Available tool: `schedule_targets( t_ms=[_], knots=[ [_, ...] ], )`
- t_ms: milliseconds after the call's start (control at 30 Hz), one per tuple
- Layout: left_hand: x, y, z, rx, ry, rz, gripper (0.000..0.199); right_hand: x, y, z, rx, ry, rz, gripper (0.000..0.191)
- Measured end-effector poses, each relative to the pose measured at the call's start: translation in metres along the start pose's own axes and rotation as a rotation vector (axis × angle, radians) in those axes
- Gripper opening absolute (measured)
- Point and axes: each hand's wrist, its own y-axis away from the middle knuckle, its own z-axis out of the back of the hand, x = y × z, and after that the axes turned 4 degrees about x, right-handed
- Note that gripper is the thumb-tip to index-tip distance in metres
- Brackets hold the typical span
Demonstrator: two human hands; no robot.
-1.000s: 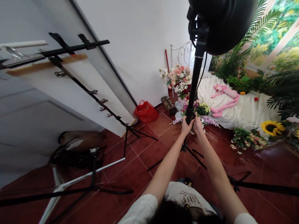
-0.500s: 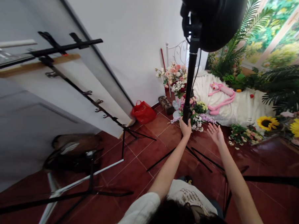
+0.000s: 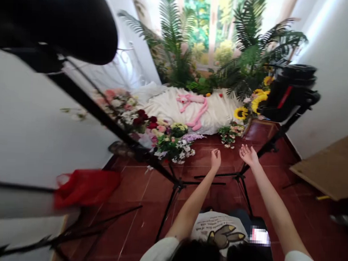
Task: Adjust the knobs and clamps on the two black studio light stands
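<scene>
My left hand point(image 3: 215, 160) is in the air over the red tiled floor, its fingers loosely bent and nothing in them. To its right my right hand point(image 3: 249, 155) is also empty, palm turned up and fingers spread. On the left a black light stand point(image 3: 105, 118) leans across the view, carrying a large dark lamp head point(image 3: 60, 21). A second light stand point(image 3: 267, 146), with a black studio light point(image 3: 291, 91) on top, is just right of my right hand. Neither hand touches a stand.
Ahead, a pink plush toy point(image 3: 196, 108) lies on white cloth point(image 3: 160, 103), with flower bunches point(image 3: 176, 146) and palm fronds point(image 3: 174, 42) around it. A red plastic bag point(image 3: 86, 186) stands at left. A brown board point(image 3: 331, 166) is at right. Tripod legs point(image 3: 166, 209) spread over the floor.
My left hand has let go of the light stand's pole and is empty now. The view has turned right, bringing the second light into sight. My right hand stays open.
</scene>
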Motion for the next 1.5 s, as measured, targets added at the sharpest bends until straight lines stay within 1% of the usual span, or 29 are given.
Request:
schedule_targets(
  t_ms=[100,167,200,267,333,400,500,600,700,800,1000,1200,1367,1500],
  knots=[
    [-0.027,-0.009,-0.071,0.307,0.064,-0.154,0.030,0.031,0.020,0.027,-0.062,-0.095,-0.009,0.045],
    [-0.047,-0.011,-0.115,0.479,0.090,-0.234,0.035,0.049,0.032,0.042,-0.067,-0.159,0.019,0.044],
    [-0.056,-0.011,-0.134,0.547,0.097,-0.266,0.037,0.057,0.037,0.049,-0.061,-0.185,0.034,0.042],
    [-0.073,-0.011,-0.169,0.640,0.099,-0.329,0.038,0.071,0.046,0.058,-0.040,-0.218,0.064,0.039],
    [-0.087,-0.010,-0.197,0.688,0.086,-0.387,0.040,0.083,0.053,0.062,-0.011,-0.227,0.085,0.037],
    [-0.097,-0.009,-0.219,0.725,0.050,-0.410,0.044,0.092,0.059,0.060,0.010,-0.222,0.062,0.037],
    [-0.104,-0.007,-0.239,0.774,-0.020,-0.348,0.045,0.102,0.066,0.053,0.028,-0.242,-0.023,0.040],
    [-0.104,-0.006,-0.249,0.776,-0.022,-0.293,0.037,0.108,0.069,0.045,0.063,-0.313,-0.062,0.039],
    [-0.101,-0.005,-0.251,0.771,-0.003,-0.278,0.036,0.112,0.071,0.041,0.050,-0.360,-0.088,0.035],
    [-0.100,-0.006,-0.251,0.777,-0.002,-0.255,0.038,0.116,0.071,0.039,0.018,-0.395,-0.104,0.030],
    [-0.102,-0.006,-0.250,0.779,0.003,-0.287,0.033,0.121,0.073,0.038,-0.011,-0.411,-0.112,0.024],
    [-0.106,-0.004,-0.249,0.795,-0.019,-0.252,0.032,0.121,0.076,0.036,-0.020,-0.417,-0.136,0.027],
    [-0.109,-0.004,-0.247,0.804,-0.040,-0.245,0.032,0.120,0.078,0.034,-0.038,-0.399,-0.124,0.030],
    [-0.110,-0.003,-0.247,0.787,-0.028,-0.247,0.032,0.119,0.078,0.034,-0.039,-0.357,-0.101,0.027]
  ],
)
